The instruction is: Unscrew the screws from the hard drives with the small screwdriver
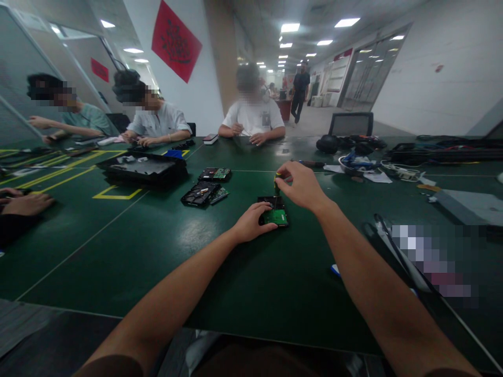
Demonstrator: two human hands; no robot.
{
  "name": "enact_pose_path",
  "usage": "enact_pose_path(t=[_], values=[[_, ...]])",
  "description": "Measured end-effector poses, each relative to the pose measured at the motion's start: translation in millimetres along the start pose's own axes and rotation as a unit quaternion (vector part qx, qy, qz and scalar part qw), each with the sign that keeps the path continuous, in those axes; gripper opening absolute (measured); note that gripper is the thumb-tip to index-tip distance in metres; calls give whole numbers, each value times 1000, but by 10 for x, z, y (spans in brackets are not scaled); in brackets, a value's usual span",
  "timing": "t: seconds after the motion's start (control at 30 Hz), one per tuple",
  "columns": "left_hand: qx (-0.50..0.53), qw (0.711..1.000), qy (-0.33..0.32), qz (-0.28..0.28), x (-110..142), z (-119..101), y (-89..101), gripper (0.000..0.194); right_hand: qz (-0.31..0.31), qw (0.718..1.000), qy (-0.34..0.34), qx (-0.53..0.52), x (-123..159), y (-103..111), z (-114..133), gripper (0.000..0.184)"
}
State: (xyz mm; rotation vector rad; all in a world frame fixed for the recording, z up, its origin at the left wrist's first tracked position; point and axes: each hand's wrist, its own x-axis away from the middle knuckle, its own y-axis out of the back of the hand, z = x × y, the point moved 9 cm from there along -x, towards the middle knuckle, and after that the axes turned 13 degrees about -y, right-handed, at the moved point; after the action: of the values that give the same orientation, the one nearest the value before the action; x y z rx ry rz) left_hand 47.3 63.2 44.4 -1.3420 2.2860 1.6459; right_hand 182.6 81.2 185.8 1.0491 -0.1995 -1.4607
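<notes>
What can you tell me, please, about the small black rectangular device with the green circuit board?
The small black rectangular device lies flat on the dark green table. Its green circuit board is exposed, facing up, on the nearer half; the farther half is dark. Casing material and finer parts are unclear. The person's left hand holds its left side, thumb nearest the viewer. Above it, the right hand holds a yellow-and-black screwdriver, pointing down; whether the tip touches is unclear.
</notes>
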Motion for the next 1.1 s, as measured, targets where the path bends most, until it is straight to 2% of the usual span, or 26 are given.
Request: enact_pose_path(t=[0.37, 0.6, 0.8, 1.1], values=[[1, 1000, 0, -2, 8, 19, -5, 65, 18, 1000, 2, -11, -21, 14, -44, 14], [-2, 1000, 0, 1, 9, 26, -6, 66, 26, 993, -40, -110, -32, 0, -182, 18], [1, 1000, 1, -1, 8, 18, 1, 66, 23, 995, -29, -87, -35, 15, -179, 17], [2, 1000, -1, -4, 9, 1, 7, 64, 40, 993, -30, -106, -6, -21, -156, 23]])
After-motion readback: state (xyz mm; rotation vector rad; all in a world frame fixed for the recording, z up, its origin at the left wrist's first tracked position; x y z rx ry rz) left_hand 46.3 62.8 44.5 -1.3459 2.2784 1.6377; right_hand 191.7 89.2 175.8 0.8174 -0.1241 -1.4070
